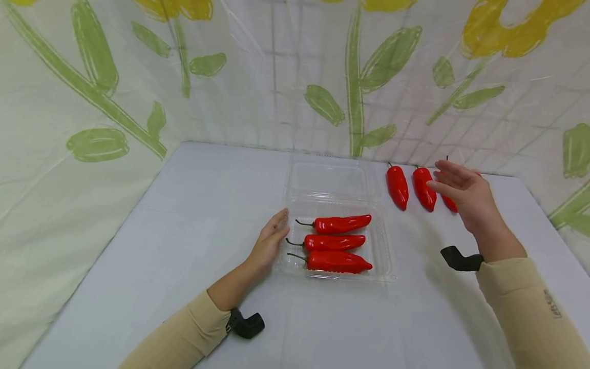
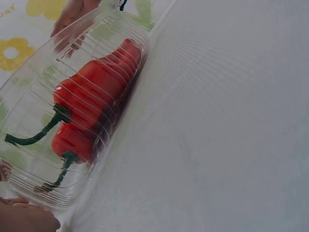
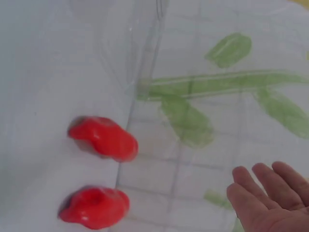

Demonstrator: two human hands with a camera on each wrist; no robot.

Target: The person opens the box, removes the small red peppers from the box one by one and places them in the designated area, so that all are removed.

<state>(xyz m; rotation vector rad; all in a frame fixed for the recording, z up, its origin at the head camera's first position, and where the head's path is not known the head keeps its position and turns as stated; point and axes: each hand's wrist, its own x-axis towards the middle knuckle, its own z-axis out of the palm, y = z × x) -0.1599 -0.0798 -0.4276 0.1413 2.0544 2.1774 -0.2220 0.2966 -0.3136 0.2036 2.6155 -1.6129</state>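
Three red chili peppers [image 1: 341,242] with green stems lie side by side in a clear plastic clamshell box [image 1: 384,246], whose lid [image 1: 329,177] is folded back. At the box's left wall is my left hand [image 1: 272,238], fingers fairly straight and fingertips against the plastic. In the left wrist view, part of that hand [image 2: 26,217] shows at the box's end. My right hand [image 1: 467,197] is raised with extended, spread fingers and nothing in them. It overlaps some of the loose peppers [image 1: 424,189] at the back right and partly hides them.
The white-covered table [image 1: 207,205] meets a flower-printed sheet [image 1: 249,102] along its back edge. A loose pepper [image 1: 397,187] lies just right of the lid. Each wrist carries a black camera mount [image 1: 246,324].
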